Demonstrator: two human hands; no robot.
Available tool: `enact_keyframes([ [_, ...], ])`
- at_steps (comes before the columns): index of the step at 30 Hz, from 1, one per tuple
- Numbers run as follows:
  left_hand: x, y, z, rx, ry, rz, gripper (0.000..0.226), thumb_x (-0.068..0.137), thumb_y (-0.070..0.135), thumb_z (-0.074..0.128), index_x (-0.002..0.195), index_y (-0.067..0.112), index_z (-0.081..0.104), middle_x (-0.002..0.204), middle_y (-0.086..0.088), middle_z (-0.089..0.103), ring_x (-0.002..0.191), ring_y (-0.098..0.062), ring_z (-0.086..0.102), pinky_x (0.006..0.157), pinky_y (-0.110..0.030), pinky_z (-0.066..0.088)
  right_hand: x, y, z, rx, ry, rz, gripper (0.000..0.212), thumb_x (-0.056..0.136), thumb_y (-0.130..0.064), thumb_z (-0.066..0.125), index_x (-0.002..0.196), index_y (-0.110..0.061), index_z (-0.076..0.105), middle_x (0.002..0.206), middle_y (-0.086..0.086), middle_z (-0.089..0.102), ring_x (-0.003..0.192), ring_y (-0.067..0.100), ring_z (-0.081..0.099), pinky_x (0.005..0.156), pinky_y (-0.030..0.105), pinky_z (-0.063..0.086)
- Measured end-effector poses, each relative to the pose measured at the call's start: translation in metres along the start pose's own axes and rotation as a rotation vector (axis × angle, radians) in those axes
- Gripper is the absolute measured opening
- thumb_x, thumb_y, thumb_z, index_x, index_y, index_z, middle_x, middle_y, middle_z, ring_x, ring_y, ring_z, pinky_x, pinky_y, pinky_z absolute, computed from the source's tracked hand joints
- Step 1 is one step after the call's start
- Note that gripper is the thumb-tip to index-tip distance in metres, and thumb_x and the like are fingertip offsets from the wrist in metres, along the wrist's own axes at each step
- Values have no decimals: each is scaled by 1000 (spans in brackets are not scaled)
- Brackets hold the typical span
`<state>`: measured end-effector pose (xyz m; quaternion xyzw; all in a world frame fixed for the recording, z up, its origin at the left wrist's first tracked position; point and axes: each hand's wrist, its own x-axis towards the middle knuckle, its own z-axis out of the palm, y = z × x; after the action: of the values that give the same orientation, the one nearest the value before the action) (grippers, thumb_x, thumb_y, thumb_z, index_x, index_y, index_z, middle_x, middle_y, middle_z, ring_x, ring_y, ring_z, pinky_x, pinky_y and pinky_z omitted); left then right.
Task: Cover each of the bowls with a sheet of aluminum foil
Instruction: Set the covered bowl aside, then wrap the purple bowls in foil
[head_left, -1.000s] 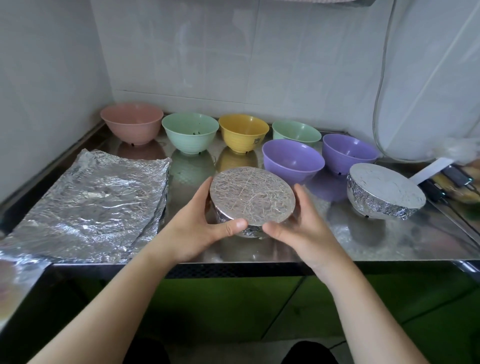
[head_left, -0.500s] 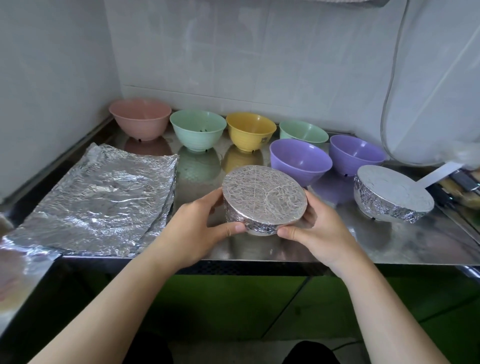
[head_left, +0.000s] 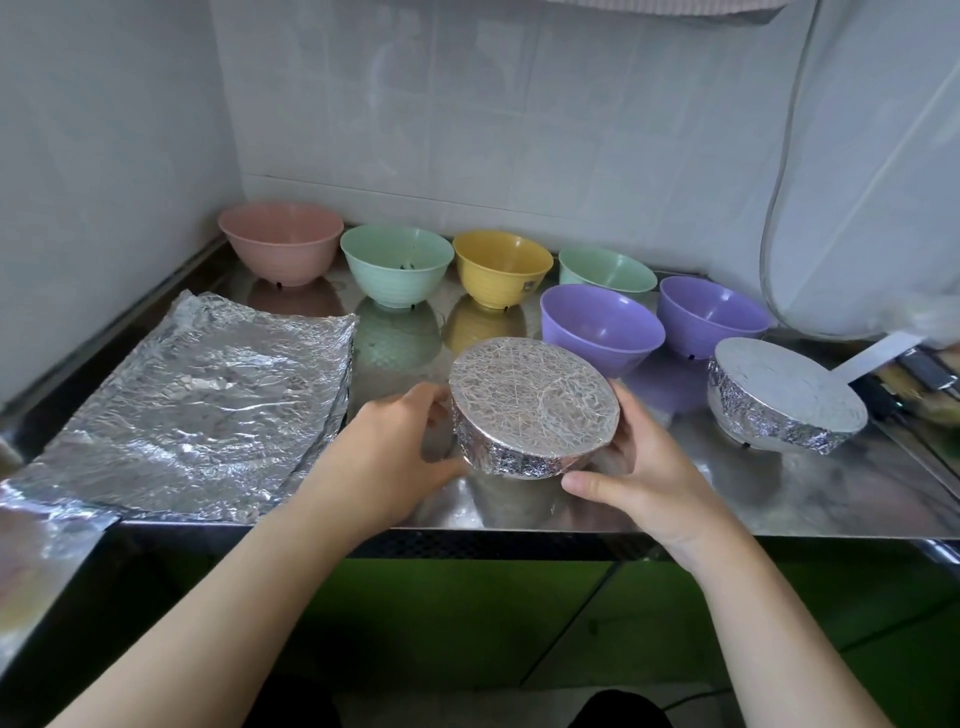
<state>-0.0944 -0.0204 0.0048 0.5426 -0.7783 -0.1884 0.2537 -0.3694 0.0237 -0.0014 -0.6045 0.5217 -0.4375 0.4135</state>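
Since a second ago, lifted and tilted: foil-covered bowl (head_left: 532, 410) above the counter (head_left: 779, 499) front edge, gripped between left hand (head_left: 400, 457) and right hand (head_left: 644, 467), fingers curled round its sides. Foil top taut, finely crinkled, skirt crimped.

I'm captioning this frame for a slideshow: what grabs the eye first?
A foil-covered bowl, gripped between the left hand and right hand at the counter's front edge. Behind it stands a row of uncovered pastel bowls along the wall, with a stack of foil sheets on the left.
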Motion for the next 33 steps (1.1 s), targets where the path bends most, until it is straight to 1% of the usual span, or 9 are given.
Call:
enact_keyframes([
  [4,8,-6,-3,-296,105,-112,50,87,5,65,135,20,63,113,15,72,108,-6,68,103,-35,55,-3,-8,-1,176,191,42,79,65,-5,60,141,-27,57,123,-15,76,118,2,69,84,16,55],
  [7,12,8,-3,-491,178,-171,27,97,14,64,118,30,72,106,20,75,101,1,69,102,-38,55,2,-11,3,181,435,114,56,70,-24,62,124,-24,75,122,6,75,106,16,70,75,27,49],
  [9,12,17,0,-615,158,-198,19,98,26,63,109,30,78,100,16,79,97,-3,73,100,-43,57,1,-17,9,184,475,103,21,85,-23,66,95,-25,84,99,13,77,82,16,65,65,31,44],
  [11,9,25,0,-708,132,-210,26,90,36,59,103,37,81,97,-1,81,92,-16,75,97,-56,58,-2,-22,14,181,509,95,31,98,-6,61,80,-21,82,82,12,73,71,16,61,59,32,41],
  [13,8,29,0,-746,129,-225,28,86,37,55,94,43,81,100,-16,77,84,-23,70,94,-62,55,-4,-23,16,191,555,101,34,98,0,57,78,-16,78,80,11,74,71,19,61,60,34,41],
  [17,5,38,0,-750,145,-258,26,98,26,56,92,36,80,105,-20,75,84,-33,72,86,-45,57,-4,-28,20,140,553,114,35,98,-5,59,78,-24,81,77,-1,74,72,18,60,70,42,45],
  [19,4,43,-3,-773,134,-248,25,90,36,55,97,29,78,105,-23,74,89,-41,73,93,-56,57,-6,-35,20,128,544,109,34,101,-9,58,84,-28,82,82,-6,76,73,16,60,73,42,46],
  [25,16,63,-15,-775,113,-174,46,81,47,52,104,10,69,91,0,64,87,-14,56,84,-44,50,-4,-59,3,152,568,60,28,100,-13,60,84,-26,80,87,-7,78,81,15,61,72,40,45],
  [33,80,129,-20,-729,143,-47,46,82,49,53,92,6,68,87,-14,71,78,-25,61,84,-46,56,13,-96,-53,146,696,-25,20,92,-17,59,94,1,69,75,4,61,65,13,53,62,29,40],
])
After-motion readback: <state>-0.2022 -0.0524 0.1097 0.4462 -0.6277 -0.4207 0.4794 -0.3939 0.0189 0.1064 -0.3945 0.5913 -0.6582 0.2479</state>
